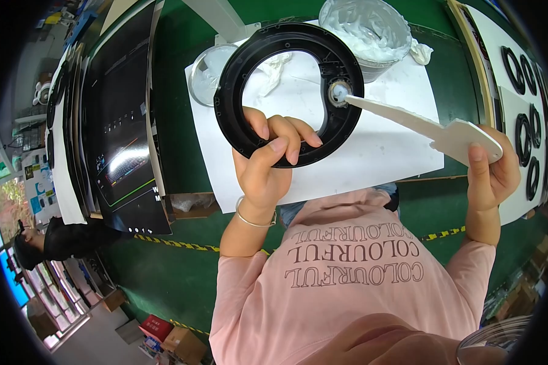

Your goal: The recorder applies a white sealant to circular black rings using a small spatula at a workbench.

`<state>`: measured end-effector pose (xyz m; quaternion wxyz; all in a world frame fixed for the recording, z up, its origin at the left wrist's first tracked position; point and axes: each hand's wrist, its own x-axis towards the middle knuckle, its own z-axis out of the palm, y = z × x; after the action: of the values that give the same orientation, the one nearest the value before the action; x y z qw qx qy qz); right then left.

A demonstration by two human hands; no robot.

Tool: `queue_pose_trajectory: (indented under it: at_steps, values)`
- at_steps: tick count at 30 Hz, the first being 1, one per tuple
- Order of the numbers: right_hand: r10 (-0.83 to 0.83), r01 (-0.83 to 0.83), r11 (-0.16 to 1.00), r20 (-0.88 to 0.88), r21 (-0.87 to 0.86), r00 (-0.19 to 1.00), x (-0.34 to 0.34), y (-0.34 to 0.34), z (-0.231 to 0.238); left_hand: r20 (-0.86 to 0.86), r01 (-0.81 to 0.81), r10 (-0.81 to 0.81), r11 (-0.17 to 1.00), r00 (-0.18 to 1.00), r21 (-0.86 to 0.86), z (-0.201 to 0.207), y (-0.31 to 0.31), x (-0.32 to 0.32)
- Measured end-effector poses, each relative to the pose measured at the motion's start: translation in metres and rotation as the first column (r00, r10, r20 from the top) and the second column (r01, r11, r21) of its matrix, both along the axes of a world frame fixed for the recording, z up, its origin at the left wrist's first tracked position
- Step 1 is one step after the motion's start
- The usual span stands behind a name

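My left hand (268, 149) grips the lower edge of a black plastic ring (228, 100), fingers curled through its opening. The ring is tilted up over a white sheet (402, 137). On the ring's right side is a small round hole with a rim (339, 92) and white paste in it. My right hand (492, 173) pinches the wide end of a flat, pale spatula (420, 125). Its narrow tip reaches the paste in that hole. Behind the ring stands a translucent bucket (383, 68) with white paste inside.
A round clear dish or lid (208, 79) lies on the sheet behind the ring's left side. Crumpled white tissue (421, 52) lies beside the bucket. At the right, a white board (505, 109) carries several black rings. A large dark panel (125, 121) stands at left; a person in black (73, 240) is beyond.
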<state>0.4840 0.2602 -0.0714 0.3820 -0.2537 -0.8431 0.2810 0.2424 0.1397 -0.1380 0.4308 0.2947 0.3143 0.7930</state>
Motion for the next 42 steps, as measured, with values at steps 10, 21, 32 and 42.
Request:
queue_pose_trajectory:
  at_steps: [10, 21, 32, 42]
  values:
    - [-0.019, 0.018, 0.996, -0.013, -0.083, 1.000, 0.000, 0.000, -0.011, -0.004, -0.004, 0.003, 1.000, 1.000, -0.008, 0.001, 0.001, 0.002]
    - [-0.146, 0.085, 0.917, -0.129, -0.391, 0.981, -0.002, 0.007, -0.012, -0.012, -0.015, 0.015, 1.000, 1.000, 0.005, 0.000, 0.002, 0.001]
    - [-0.187, 0.026, 0.885, -0.303, -0.464, 0.935, -0.006, 0.011, -0.026, -0.053, 0.006, -0.006, 1.000, 0.999, -0.005, 0.000, 0.004, 0.003]
    - [-0.236, 0.125, 0.911, -0.246, -0.394, 0.940, 0.002, 0.033, -0.026, 0.036, -0.007, 0.007, 1.000, 0.999, -0.009, -0.001, 0.000, 0.002]
